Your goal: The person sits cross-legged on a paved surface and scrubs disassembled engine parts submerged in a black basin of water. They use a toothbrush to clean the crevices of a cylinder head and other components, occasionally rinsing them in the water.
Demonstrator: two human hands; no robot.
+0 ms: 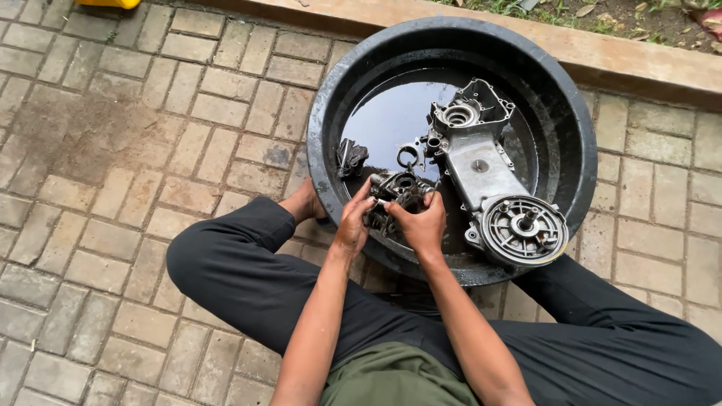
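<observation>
A round black basin (571, 128) holds dark liquid and a long grey metal engine casing (489, 180) lying across it. Over the basin's near rim, my left hand (352, 223) and my right hand (421, 223) both grip a small dark, greasy engine part (398, 189). A short pale metal piece shows between the fingers of my left hand. A dark rag or small part (350, 156) lies in the liquid just left of my hands.
I sit on brick paving (113, 150) with my black-trousered legs (226, 263) around the basin and a bare foot (304, 203) at its left side. A concrete kerb (617, 56) runs behind the basin, with grass beyond. A yellow object (109, 3) is at the top left.
</observation>
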